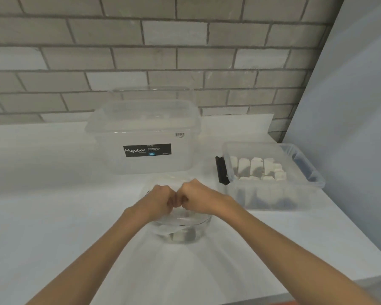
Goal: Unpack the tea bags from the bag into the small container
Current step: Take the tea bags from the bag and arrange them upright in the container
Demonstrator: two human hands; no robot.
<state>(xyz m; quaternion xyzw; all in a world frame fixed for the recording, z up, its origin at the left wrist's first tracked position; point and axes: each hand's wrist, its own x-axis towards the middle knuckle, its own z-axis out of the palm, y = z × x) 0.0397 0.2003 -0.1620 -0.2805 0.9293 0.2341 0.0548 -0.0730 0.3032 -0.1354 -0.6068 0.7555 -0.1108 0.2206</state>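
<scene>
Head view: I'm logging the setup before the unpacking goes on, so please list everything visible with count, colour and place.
Counter: one, white, fills the lower view.
Bag: one, clear, centre front on the counter.
Small container: one, clear with a black latch, right of the bag.
Tea bags: many, white, most in rows in the small container, a few in the bag.
Megabox: one, clear with a black label, behind the bag by the wall.
Wall: one, grey brick, at the back.
Left hand: one, grips the bag's top.
Right hand: one, grips the bag's top, touching the left hand.
</scene>
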